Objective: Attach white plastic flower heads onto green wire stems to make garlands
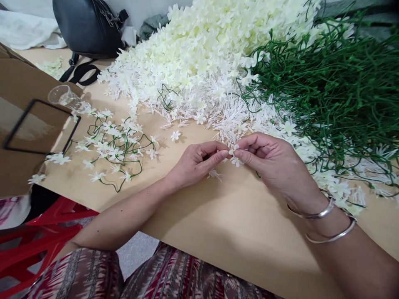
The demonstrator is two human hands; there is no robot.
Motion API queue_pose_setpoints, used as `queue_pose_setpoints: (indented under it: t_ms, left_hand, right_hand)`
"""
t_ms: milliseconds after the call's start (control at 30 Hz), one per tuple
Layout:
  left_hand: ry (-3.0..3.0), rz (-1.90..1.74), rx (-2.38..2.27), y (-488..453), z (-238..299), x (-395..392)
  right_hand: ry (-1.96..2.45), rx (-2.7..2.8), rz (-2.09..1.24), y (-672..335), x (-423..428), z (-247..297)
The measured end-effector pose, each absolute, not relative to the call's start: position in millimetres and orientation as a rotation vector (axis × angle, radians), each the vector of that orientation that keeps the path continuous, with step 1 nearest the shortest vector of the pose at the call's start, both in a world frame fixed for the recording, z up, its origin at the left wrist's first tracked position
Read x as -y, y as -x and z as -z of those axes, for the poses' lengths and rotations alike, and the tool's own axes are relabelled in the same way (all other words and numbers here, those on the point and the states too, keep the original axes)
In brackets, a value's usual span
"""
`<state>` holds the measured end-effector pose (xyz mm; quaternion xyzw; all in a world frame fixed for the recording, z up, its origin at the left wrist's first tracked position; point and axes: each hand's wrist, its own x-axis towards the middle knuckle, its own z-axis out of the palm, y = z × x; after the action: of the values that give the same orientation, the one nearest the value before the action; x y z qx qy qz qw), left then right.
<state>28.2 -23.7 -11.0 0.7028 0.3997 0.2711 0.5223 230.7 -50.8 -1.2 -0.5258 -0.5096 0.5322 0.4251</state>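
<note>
So both hands are mid-piece here. The left hand (202,162) pinches between thumb and index finger right next to a small white flower (235,161), and the right hand (271,162) has thumb and finger closed on that same flower. It's over the near middle of the table (199,232). A bit of green pokes out under the right hand, but I can't tell if it belongs to this piece. Can't tell what's inside the left pinch either.

As for progress: over on the left there's a loose tangle of flowered stems (115,145), white flowers sitting with green wire, and I'd call those the done ones. Modest batch tbh. What looks left is a lot: a huge heap of pale petals (205,45) at the far side, spiky white bits (222,104) along its near edge, and a big mound of green stems (339,79) on the right, mostly bare from what I can see. My guess is it's early days, with the supplies way outweighing the finished bunch.
</note>
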Motion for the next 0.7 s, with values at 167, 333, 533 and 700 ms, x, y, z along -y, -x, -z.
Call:
queue_pose_setpoints:
  t_ms: [167, 333, 533, 700]
  left_hand:
    - [-1.608, -0.627, -0.925, -27, 13, 25]
    - [-1.594, -0.643, -0.882, -26, 11, 25]
    - [-1.566, -0.623, -0.853, -25, 13, 24]
    - [-1.571, -0.619, -0.838, -25, 14, 24]
  right_hand:
    - [1.298, 1.266, -1.378, -228, 52, -4]
    - [1.242, 1.168, -1.494, -229, 51, -1]
    - [1.226, 1.114, -1.575, -227, 47, 7]
    - [1.187, 1.117, -1.591, -228, 47, 15]
